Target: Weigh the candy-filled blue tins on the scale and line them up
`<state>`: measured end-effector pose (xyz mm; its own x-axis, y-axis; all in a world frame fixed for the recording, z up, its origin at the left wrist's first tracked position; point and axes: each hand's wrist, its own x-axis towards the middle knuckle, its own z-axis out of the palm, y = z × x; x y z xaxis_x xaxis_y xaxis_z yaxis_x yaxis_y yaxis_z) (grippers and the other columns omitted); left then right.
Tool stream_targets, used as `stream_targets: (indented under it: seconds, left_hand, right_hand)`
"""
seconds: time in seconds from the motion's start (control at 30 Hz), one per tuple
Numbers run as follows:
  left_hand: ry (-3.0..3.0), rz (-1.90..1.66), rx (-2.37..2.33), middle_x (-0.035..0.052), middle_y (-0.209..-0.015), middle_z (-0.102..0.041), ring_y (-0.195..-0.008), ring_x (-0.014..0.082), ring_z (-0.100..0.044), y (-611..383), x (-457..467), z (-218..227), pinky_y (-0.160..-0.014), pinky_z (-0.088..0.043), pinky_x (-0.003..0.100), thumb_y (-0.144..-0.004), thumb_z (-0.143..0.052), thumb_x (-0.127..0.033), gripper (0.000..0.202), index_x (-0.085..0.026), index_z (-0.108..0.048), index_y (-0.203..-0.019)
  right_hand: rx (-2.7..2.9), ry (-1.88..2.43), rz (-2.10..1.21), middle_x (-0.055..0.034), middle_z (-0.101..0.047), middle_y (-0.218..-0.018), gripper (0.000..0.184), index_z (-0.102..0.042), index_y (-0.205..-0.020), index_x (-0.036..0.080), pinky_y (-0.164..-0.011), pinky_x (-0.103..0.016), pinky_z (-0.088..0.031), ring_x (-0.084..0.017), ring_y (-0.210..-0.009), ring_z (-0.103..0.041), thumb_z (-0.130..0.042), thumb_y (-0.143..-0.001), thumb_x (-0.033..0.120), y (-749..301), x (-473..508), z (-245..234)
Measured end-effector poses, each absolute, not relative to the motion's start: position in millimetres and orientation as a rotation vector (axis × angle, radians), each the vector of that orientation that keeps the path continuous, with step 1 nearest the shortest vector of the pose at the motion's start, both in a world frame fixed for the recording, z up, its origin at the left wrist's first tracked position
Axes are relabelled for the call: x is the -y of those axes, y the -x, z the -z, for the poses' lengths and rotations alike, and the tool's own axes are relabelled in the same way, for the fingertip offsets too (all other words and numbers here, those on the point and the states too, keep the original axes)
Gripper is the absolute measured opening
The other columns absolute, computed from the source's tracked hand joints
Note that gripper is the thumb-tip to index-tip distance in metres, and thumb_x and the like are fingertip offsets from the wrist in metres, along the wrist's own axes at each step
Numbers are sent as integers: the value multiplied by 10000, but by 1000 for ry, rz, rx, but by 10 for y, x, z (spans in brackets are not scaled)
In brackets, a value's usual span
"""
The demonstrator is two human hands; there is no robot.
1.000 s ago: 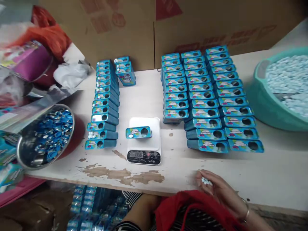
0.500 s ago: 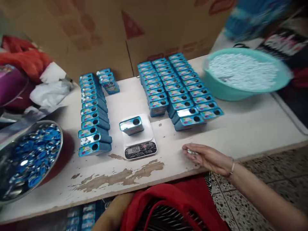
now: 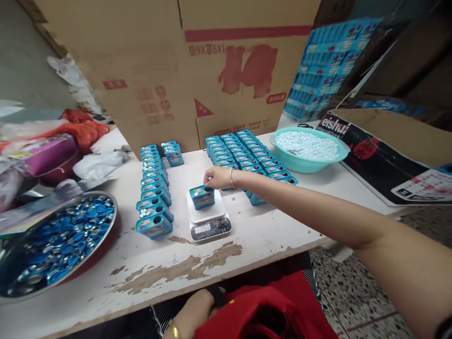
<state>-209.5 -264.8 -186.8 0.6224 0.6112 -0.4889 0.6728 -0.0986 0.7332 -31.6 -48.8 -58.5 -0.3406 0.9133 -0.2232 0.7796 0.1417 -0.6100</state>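
My right hand (image 3: pixel 218 178) is closed, fingertips down at the hole end of a blue tin (image 3: pixel 202 197). A small white tablet (image 3: pixel 211 178) shows at the fingers; how many they hold is hidden. The tin stands upright on a white digital scale (image 3: pixel 210 217), whose display is lit. Below the table edge, my left hand (image 3: pixel 197 303) lies in my lap by a black band (image 3: pixel 217 296) and red cloth; its fingers are mostly hidden. Rows of open-holed blue tins stand left (image 3: pixel 155 226) and right (image 3: pixel 259 200) of the scale.
A turquoise basin (image 3: pixel 300 164) of white tablets stands back right, beside an open carton (image 3: pixel 374 165). On the left is a metal bowl (image 3: pixel 115 221) of blue caps. A large cardboard box (image 3: pixel 151 70) rises behind the tins. Stacked blue packs (image 3: pixel 318 70) stand farther back.
My right hand has moved left and away from me, from the table's front right to the tin on the scale. My view has tilted up, and more of my left hand shows.
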Motion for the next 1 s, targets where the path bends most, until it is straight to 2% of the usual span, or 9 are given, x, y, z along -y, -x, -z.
stream_targets:
  seconds: [0.13,0.3,0.43,0.53,0.6,0.83,1.0]
  left_hand:
    - [-1876,159,-1037,21,-889,-685,-782,166,-590,2234,2572,1353,-712,-455,260,-876,-441,-297,241,-205,-659,-830]
    - [-1989,100,-1188,3,-869,-665,-795,151,-590,2531,2320,993,-724,-444,257,-903,-439,-350,240,-238,-646,-858]
    - [-2109,-495,-1365,12,-905,-635,-754,134,-572,2593,1877,991,-662,-448,246,-906,-470,-396,231,-231,-608,-989]
    - [-2209,-954,-1486,38,-956,-610,-805,144,-559,2437,1466,1099,-730,-450,278,-909,-485,-337,235,-200,-574,-1078]
    - [-2302,-1077,-1478,51,-954,-597,-845,158,-552,2309,1240,1175,-775,-435,302,-911,-487,-300,232,-179,-575,-1089]
    - [-2541,-872,-1665,28,-888,-606,-854,188,-533,2134,945,1183,-720,-291,334,-884,-557,-296,152,-230,-662,-972]
    - [-2602,-627,-1733,18,-837,-619,-830,194,-525,2058,883,1050,-699,-239,340,-881,-560,-277,119,-227,-665,-851]
  right_hand:
    - [2391,1693,-826,-67,-716,-870,168,-714,-889,111,-608,-183,-424,-138,-768,-619,-625,-749,91,413,411,604]
    - [2584,1685,-702,-63,-725,-955,205,-728,-885,153,-682,-198,-440,-181,-889,-645,-664,-701,90,427,385,594]
    - [2647,1666,-646,-68,-723,-975,249,-719,-924,166,-699,-208,-444,-194,-909,-650,-669,-693,87,444,363,638]
    - [2631,1653,-638,-64,-716,-996,267,-708,-947,179,-702,-207,-445,-191,-911,-650,-675,-696,97,447,350,665]
    - [2597,1635,-651,-66,-709,-1007,279,-696,-980,179,-712,-208,-445,-187,-917,-645,-668,-711,110,434,344,669]
    - [2413,1559,-797,-32,-692,-861,235,-636,-1067,163,-714,-199,-456,-106,-715,-636,-551,-848,164,358,328,632]
    - [2108,1463,-1112,-6,-648,-754,250,-609,-1032,154,-653,-210,-481,-102,-634,-621,-501,-830,56,367,282,659]
